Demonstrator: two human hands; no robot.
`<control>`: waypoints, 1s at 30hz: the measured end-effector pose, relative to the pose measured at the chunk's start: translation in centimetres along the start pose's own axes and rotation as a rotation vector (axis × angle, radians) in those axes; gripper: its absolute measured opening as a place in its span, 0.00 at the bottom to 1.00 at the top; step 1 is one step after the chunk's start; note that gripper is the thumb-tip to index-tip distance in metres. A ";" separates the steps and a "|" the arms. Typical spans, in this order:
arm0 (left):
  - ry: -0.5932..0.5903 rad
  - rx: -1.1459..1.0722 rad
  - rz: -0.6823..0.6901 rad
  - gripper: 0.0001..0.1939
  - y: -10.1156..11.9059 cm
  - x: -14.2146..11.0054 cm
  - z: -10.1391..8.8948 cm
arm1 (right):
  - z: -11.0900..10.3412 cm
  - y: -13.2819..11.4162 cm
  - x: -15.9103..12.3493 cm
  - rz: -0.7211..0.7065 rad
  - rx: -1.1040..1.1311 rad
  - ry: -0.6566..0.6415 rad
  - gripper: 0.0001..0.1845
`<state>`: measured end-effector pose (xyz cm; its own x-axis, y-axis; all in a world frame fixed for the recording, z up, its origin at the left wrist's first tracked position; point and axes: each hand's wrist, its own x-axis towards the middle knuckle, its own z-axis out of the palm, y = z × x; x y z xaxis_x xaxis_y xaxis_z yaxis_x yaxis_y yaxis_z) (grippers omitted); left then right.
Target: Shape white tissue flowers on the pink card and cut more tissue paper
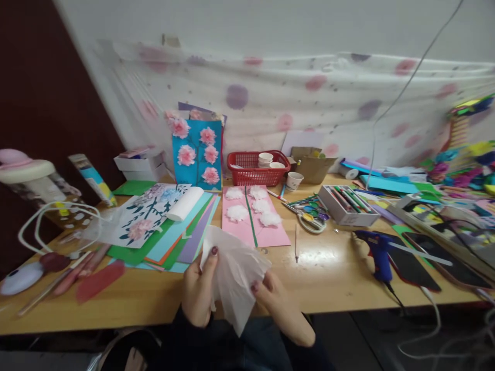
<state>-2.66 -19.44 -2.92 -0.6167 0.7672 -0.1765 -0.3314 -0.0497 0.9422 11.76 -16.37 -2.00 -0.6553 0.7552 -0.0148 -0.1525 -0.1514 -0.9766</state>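
Note:
A sheet of white tissue paper (234, 273), creased and hanging in folds, is held over the table's front edge. My left hand (199, 288) pinches its left side, thumb on top. At its right side, the thumb and fingers of my right hand (276, 299) grip the tissue too. Just beyond lies a pink card (270, 232) with a green stem strip and several fluffy white tissue flowers (236, 213). Standing behind is a blue card (193, 178) with pink tissue flowers (186, 155).
Coloured paper sheets (201, 226) are stacked on the left. Behind the pink card stands a red basket (255, 179) with paper cups. Rightward are scissors (312, 222), a box of markers (348, 206), a blue glue gun (379, 257) and phones (413, 270) with cables.

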 end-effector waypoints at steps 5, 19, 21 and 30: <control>-0.234 0.151 -0.011 0.24 -0.2 0.3 1.3 | -2.0 -0.3 -1.0 -0.011 0.012 0.173 0.23; -0.558 0.009 -0.291 0.11 1.8 1.8 1.7 | -6.8 -2.1 -3.5 -0.223 -0.480 0.184 0.21; -0.484 -0.050 -0.277 0.13 1.5 1.6 2.2 | -6.4 -2.1 -3.4 -0.175 -0.453 0.237 0.20; -0.496 -0.231 -0.418 0.14 1.4 2.1 2.9 | -6.5 -2.4 -3.0 -0.201 -0.470 0.238 0.14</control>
<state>-2.34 -16.08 -1.12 -0.0221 0.9508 -0.3089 -0.6483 0.2216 0.7285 18.89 -14.10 -1.02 -0.4540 0.8712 0.1867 0.1250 0.2698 -0.9548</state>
